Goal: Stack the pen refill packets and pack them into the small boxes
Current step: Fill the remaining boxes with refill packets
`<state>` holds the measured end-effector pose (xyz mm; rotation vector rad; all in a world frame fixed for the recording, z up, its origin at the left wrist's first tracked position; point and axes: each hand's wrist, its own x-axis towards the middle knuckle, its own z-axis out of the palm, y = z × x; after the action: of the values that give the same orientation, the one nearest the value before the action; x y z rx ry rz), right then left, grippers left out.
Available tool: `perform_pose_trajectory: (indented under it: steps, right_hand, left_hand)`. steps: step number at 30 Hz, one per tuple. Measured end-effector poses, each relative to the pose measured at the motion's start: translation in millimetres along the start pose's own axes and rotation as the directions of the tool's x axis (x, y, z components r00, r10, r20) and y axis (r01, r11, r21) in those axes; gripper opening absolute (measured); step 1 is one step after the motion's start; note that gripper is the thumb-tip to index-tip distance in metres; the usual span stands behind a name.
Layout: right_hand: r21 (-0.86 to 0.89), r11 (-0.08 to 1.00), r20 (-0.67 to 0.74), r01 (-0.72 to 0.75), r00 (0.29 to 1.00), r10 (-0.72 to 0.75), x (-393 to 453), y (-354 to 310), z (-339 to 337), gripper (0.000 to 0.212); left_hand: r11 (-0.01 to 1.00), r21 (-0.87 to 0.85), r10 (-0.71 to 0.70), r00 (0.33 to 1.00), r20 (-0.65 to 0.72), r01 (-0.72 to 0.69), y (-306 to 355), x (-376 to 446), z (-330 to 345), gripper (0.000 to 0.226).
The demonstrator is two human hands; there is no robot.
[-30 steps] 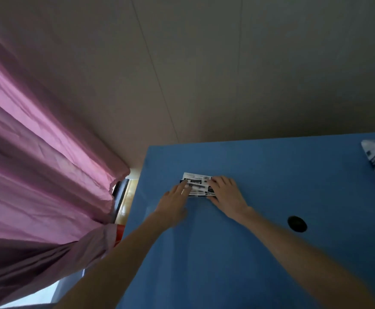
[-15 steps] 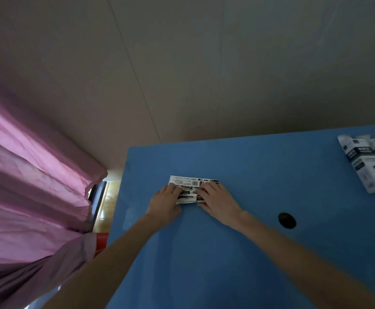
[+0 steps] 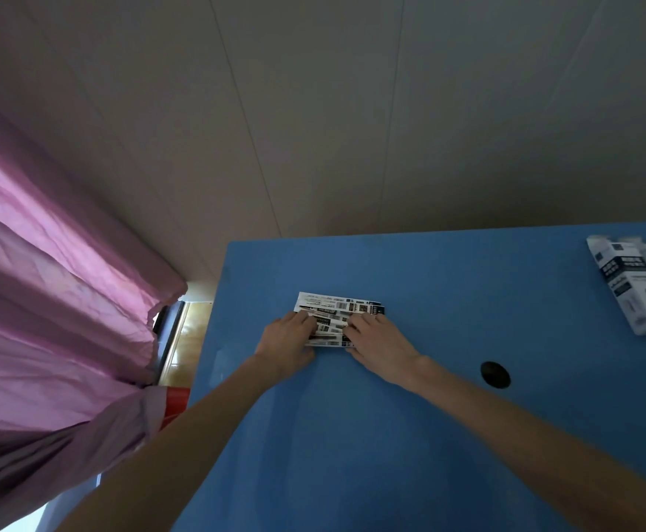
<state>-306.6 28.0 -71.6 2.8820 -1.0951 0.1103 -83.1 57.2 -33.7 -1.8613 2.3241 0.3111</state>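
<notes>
Both forearms entered from the lower edge of the frame and met at centre. The left hand [image 3: 289, 339] and the right hand [image 3: 377, 341] lay on the pen refill packets [image 3: 337, 314], fingers bent down onto the printed faces; whether the fingers pinched the packets or only pressed them could not be told. The packets lay flat on the blue counter [image 3: 390, 435], just left of centre frame, fanned and not yet squared into one stack.

Progress, as judged: the stacking step was in hand and incomplete. No packet was seen inside a box, so packing remained.

A round dark hole [image 3: 495, 374] sat in the counter surface at right of centre. The counter surface was smooth and matte. The packets were thin, flat, rectangular strips, white with black print and barcodes.

The small boxes [image 3: 636, 289] lay at the upper right edge of the frame, well apart from the hands: long white cartons with dark panels, side by side.

Beyond, a creased pink curtain [image 3: 45, 282] filled the left, and a plain panelled wall [image 3: 390, 109] the top.
</notes>
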Motion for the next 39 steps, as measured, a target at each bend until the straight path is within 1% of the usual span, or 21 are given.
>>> perform_pose_trajectory:
  steps: [5, 8, 10, 16, 19, 21, 24, 29, 32, 35, 39]
  right_hand:
    - [0.023, 1.000, 0.045, -0.017, 0.999, 0.016, -2, -4, -7, 0.030]
    - [0.008, 1.000, 0.079, -0.022, 0.997, 0.021, -4, -9, -13, 0.024]
    - [-0.002, 1.000, 0.112, -0.025, 0.993, 0.025, -4, -14, -17, 0.025]
    - [0.073, 0.996, 0.165, -0.058, 0.985, 0.046, -6, -23, -24, 0.033]
    - [0.115, 0.991, 0.201, -0.063, 0.979, 0.039, -10, -26, -24, 0.037]
    - [0.141, 0.987, 0.222, -0.070, 0.974, 0.037, -12, -26, -25, 0.040]
    - [0.146, 0.987, 0.248, -0.069, 0.968, 0.031, -11, -29, -29, 0.035]
    - [0.071, 0.995, 0.273, -0.070, 0.961, 0.048, -13, -42, -33, 0.025]
    - [0.031, 0.997, 0.268, -0.077, 0.961, 0.066, -16, -51, -32, 0.031]
    - [0.006, 0.996, 0.240, -0.085, 0.967, 0.081, -22, -56, -28, 0.043]
    - [0.024, 0.994, 0.204, -0.106, 0.974, 0.098, -36, -59, -20, 0.039]
  left_hand:
    - [1.000, -0.023, 0.004, 1.000, -0.010, -0.004, 0, -8, 2, 0.041]
    - [1.000, -0.013, 0.015, 1.000, -0.014, -0.015, 1, -13, 1, 0.038]
    - [1.000, -0.010, 0.020, 0.999, -0.033, -0.020, 1, -17, 4, 0.038]
    - [0.999, 0.022, 0.024, 0.999, -0.025, -0.023, 5, -24, 5, 0.038]
    - [1.000, 0.022, 0.006, 0.999, -0.032, -0.006, 6, -30, 6, 0.049]
    - [0.999, 0.040, 0.021, 1.000, -0.015, -0.021, 6, -32, 7, 0.054]
    - [0.994, 0.103, 0.042, 0.999, 0.000, -0.041, 8, -38, 7, 0.048]
    - [0.993, 0.110, 0.039, 0.999, -0.015, -0.037, 17, -54, 15, 0.043]
    - [0.997, 0.080, 0.001, 1.000, -0.013, 0.000, 24, -60, 21, 0.037]
    - [0.998, 0.044, -0.034, 0.999, -0.024, 0.035, 30, -65, 23, 0.039]
    - [1.000, 0.009, -0.029, 0.999, -0.017, 0.029, 36, -72, 30, 0.044]
